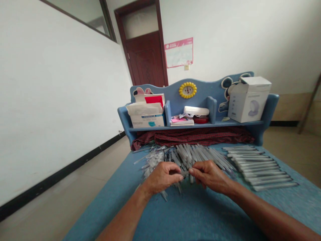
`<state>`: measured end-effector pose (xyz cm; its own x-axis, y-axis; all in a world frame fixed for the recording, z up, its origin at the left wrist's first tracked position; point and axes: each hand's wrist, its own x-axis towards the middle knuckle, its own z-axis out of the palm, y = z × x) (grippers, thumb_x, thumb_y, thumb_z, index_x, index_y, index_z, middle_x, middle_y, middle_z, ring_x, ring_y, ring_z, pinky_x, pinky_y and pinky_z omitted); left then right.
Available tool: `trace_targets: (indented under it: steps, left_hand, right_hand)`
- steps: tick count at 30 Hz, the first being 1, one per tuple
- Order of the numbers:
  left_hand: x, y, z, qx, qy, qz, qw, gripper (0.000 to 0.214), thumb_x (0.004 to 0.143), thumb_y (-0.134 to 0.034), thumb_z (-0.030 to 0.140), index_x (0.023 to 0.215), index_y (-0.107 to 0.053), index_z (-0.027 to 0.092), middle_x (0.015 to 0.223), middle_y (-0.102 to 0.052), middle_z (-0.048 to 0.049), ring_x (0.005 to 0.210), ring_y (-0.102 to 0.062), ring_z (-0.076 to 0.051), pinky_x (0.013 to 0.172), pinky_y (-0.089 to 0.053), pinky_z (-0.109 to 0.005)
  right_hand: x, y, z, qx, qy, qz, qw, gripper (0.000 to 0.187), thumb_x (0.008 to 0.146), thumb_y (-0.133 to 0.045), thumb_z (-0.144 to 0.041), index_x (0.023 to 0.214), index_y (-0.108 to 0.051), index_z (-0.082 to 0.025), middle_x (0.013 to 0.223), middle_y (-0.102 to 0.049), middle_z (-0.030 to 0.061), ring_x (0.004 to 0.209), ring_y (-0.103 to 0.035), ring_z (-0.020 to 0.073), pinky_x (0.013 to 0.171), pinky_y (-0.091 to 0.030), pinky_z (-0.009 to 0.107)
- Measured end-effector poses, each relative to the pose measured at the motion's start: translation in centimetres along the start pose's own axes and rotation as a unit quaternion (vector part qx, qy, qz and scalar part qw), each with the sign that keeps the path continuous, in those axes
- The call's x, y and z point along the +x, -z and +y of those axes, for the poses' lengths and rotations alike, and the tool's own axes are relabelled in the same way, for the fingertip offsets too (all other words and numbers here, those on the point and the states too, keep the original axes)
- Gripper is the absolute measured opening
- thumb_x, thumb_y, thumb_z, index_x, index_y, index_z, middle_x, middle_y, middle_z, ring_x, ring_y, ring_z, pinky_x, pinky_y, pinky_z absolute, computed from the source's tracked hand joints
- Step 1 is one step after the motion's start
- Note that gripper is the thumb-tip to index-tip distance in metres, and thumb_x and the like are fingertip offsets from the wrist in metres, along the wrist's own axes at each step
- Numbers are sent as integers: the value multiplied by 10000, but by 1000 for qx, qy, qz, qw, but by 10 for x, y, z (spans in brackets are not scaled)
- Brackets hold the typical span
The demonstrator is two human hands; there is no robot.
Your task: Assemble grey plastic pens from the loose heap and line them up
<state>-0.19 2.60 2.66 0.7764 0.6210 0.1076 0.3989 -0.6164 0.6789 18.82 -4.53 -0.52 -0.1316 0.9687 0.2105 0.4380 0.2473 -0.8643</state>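
Left hand [163,176] and right hand [210,174] each pinch one end of a small, blurred piece [185,173], its long axis running crosswise between the two grips. Loose tubes [200,154] lie just beyond the grips; the row of pens [266,169] sits off to the right, nearer the right hand.

left fingers [177,178] and right fingers [196,172] in pinches, close together

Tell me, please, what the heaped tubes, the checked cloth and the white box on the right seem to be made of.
Heaped tubes: probably smooth plastic; they look pale and translucent.
Checked cloth: apparently matte woven fabric; it lies in soft folds.
White box: likely smooth cardboard; printed side, folded edges.
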Motion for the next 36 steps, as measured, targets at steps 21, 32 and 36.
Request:
trace_targets:
  steps: [21,32,36]
  left_hand:
    - [-1,-1,5,139,-81,3,987,170,769,-520,218,802,-670,147,726,-589,-30,659,-528,-124,619,-362,-221]
    - [0,4,4,26,-27,93,995,139,714,-587,264,722,-670,153,695,-573,-17,666,-517,-127,607,-371,-217]
    - [2,7,0,-102,41,152,982,178,691,-618,317,682,-660,145,634,-567,-3,610,-497,-115,575,-374,-216]
  right_hand:
    - [4,7,-5,83,-58,35,994,446,814,-450,-511,546,-503,-159,446,-507,-32,334,-449,67,338,-331,173]
    - [5,5,2,55,-47,48,996,380,835,-418,-477,627,-497,-170,491,-538,-31,347,-465,74,350,-324,176]
    - [5,2,10,-71,0,60,996,219,828,-453,-330,732,-574,-176,498,-515,-46,410,-463,76,419,-325,178]
